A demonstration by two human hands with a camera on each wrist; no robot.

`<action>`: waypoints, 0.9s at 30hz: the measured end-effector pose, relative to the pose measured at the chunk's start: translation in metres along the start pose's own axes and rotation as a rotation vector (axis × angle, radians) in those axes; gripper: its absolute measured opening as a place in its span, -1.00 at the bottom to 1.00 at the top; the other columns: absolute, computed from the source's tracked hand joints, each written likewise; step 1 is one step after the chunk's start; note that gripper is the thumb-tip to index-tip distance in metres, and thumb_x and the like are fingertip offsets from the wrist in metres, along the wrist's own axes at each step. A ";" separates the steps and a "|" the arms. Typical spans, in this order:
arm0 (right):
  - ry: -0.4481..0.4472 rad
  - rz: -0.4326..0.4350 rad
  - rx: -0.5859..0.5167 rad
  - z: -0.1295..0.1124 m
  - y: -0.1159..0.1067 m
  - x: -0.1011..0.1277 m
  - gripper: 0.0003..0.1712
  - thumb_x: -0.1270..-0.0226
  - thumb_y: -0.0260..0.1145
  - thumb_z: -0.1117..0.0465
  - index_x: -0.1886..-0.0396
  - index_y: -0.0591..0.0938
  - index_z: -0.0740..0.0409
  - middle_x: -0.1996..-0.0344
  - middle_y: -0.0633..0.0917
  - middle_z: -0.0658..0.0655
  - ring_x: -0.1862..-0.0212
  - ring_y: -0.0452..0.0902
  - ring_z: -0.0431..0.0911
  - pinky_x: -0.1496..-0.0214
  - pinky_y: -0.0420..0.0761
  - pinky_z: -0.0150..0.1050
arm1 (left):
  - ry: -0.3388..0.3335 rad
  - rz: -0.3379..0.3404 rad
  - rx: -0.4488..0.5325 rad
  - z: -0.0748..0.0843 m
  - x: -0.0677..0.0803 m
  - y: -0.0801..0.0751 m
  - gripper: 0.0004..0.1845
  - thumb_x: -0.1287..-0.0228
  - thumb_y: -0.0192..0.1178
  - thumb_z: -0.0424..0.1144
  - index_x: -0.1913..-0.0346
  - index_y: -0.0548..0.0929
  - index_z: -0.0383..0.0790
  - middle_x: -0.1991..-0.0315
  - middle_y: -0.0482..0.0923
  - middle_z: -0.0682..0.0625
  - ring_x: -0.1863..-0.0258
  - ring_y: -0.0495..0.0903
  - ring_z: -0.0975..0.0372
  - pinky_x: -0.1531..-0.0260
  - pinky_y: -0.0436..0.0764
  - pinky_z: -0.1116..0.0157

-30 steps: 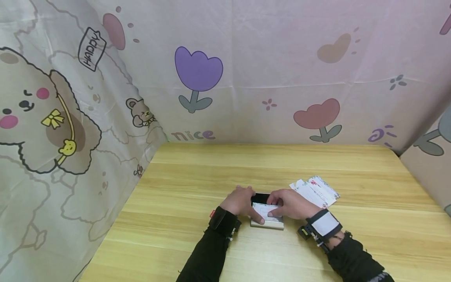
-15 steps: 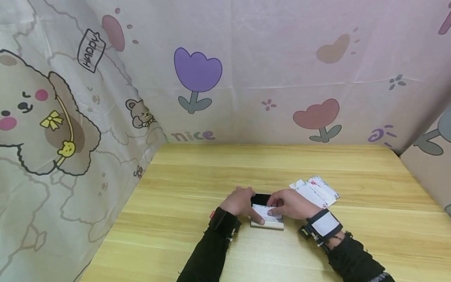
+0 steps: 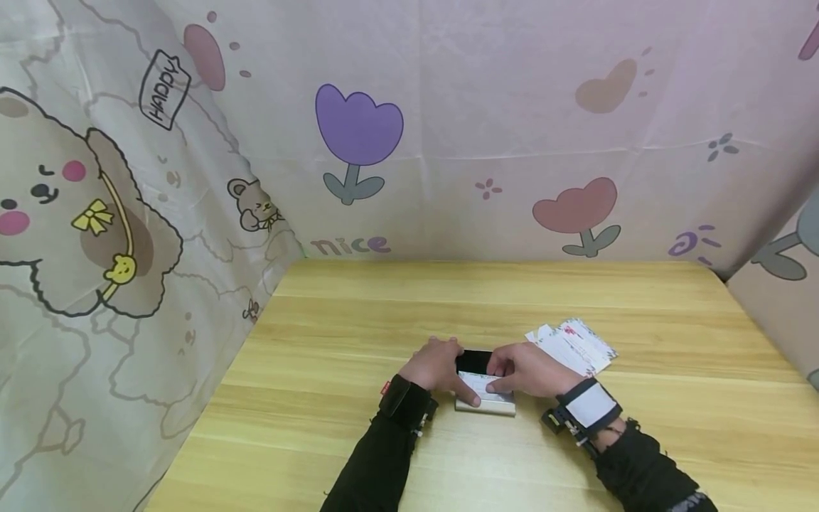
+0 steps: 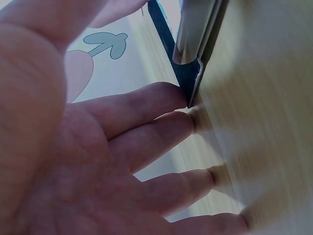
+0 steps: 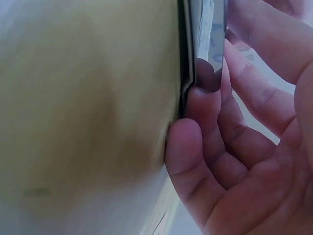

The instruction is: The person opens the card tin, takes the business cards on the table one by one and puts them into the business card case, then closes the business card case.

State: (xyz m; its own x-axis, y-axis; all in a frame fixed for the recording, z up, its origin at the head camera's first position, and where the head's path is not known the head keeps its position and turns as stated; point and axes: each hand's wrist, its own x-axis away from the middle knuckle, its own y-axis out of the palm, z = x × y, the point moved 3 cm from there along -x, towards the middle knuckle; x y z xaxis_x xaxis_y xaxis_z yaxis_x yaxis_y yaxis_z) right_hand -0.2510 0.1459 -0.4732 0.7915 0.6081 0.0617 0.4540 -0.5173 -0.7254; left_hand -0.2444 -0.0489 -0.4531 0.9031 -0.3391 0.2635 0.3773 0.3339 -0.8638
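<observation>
Head view: barely any change from a second ago, so the card work looks mid-step. The left hand (image 3: pixel 437 365) steadies the metal case (image 3: pixel 486 406) on the table (image 3: pixel 358 320) while the right hand (image 3: pixel 527 370) pinches a white card (image 3: pixel 478 384) over it. Left wrist view: fingers (image 4: pixel 146 110) straight against the case edge. Right wrist view: fingers (image 5: pixel 205 147) curled around it.

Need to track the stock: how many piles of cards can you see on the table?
1: a fanned pile of cards right of the hands. One further card lies on the metal case between them; more may be hidden.
</observation>
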 end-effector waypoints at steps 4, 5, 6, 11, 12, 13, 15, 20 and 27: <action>-0.015 0.001 -0.008 -0.001 0.000 0.001 -0.85 -0.26 0.57 0.08 0.29 0.72 -0.09 0.46 0.65 -0.17 0.38 0.53 -0.20 0.34 0.54 -0.30 | -0.003 -0.001 0.001 0.000 -0.001 0.001 0.01 0.24 0.72 0.18 -0.34 0.60 -0.18 -0.10 0.61 -0.14 -0.06 0.53 0.08 0.13 0.66 0.12; -0.016 0.001 -0.008 -0.002 0.000 0.001 -0.85 -0.26 0.57 0.08 0.29 0.73 -0.10 0.46 0.65 -0.18 0.38 0.53 -0.20 0.34 0.53 -0.30 | -0.005 0.000 0.001 0.000 -0.001 0.001 0.01 0.25 0.72 0.18 -0.34 0.60 -0.18 -0.10 0.62 -0.14 -0.06 0.53 0.08 0.13 0.65 0.13; -0.015 0.001 -0.007 -0.002 0.000 0.001 -0.86 -0.26 0.57 0.08 0.30 0.73 -0.11 0.47 0.65 -0.18 0.38 0.53 -0.20 0.34 0.53 -0.30 | -0.005 -0.001 0.000 0.000 -0.001 0.001 0.01 0.25 0.72 0.18 -0.34 0.60 -0.18 -0.11 0.62 -0.14 -0.07 0.53 0.08 0.12 0.65 0.13; -0.019 0.001 0.000 -0.003 0.000 0.002 -0.88 -0.27 0.56 0.07 0.31 0.73 -0.14 0.47 0.65 -0.20 0.38 0.52 -0.21 0.35 0.51 -0.31 | -0.005 0.001 -0.002 0.000 -0.001 0.001 0.01 0.25 0.72 0.18 -0.34 0.60 -0.18 -0.10 0.62 -0.14 -0.08 0.53 0.08 0.12 0.65 0.13; -0.021 0.001 0.001 -0.004 0.000 0.003 -0.88 -0.27 0.56 0.07 0.31 0.73 -0.14 0.46 0.65 -0.20 0.38 0.52 -0.21 0.35 0.51 -0.31 | -0.003 0.001 -0.003 0.001 -0.001 0.000 0.01 0.25 0.72 0.18 -0.34 0.60 -0.18 -0.10 0.62 -0.14 -0.09 0.53 0.08 0.12 0.65 0.14; -0.023 0.001 0.000 -0.004 0.000 0.003 -0.88 -0.27 0.56 0.08 0.32 0.73 -0.14 0.46 0.65 -0.19 0.38 0.52 -0.21 0.35 0.51 -0.31 | -0.002 0.001 -0.003 0.001 -0.001 0.000 0.01 0.25 0.73 0.18 -0.33 0.60 -0.18 -0.10 0.63 -0.14 -0.08 0.53 0.08 0.13 0.65 0.14; -0.022 0.000 0.001 -0.003 0.000 0.003 -0.88 -0.27 0.56 0.08 0.32 0.73 -0.14 0.46 0.65 -0.19 0.38 0.52 -0.22 0.34 0.51 -0.31 | -0.001 0.001 -0.005 0.001 0.000 0.000 0.01 0.25 0.73 0.18 -0.33 0.60 -0.18 -0.09 0.63 -0.13 -0.08 0.52 0.08 0.13 0.65 0.14; -0.039 0.006 -0.004 -0.004 0.000 0.003 -0.87 -0.29 0.55 0.05 0.30 0.73 -0.10 0.46 0.64 -0.17 0.39 0.50 -0.22 0.36 0.49 -0.31 | 0.000 0.001 0.008 0.000 0.000 0.000 0.02 0.26 0.73 0.17 -0.34 0.59 -0.18 -0.09 0.62 -0.14 -0.07 0.52 0.08 0.14 0.65 0.13; 0.021 0.102 0.051 0.000 -0.003 0.001 -0.87 -0.46 0.40 0.06 0.25 0.72 -0.01 0.41 0.68 -0.15 0.38 0.52 -0.23 0.35 0.52 -0.29 | 0.008 -0.004 0.020 0.000 0.001 0.000 0.01 0.23 0.72 0.17 -0.35 0.59 -0.18 -0.13 0.61 -0.14 -0.12 0.52 0.07 0.10 0.65 0.13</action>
State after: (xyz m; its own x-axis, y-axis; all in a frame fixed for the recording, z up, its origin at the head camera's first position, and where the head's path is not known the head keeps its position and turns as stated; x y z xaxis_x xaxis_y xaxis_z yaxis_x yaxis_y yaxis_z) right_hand -0.2513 0.1478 -0.4708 0.8410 0.5411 -0.0006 0.3498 -0.5444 -0.7624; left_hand -0.2439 -0.0490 -0.4531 0.9001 -0.3472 0.2630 0.3847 0.3502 -0.8540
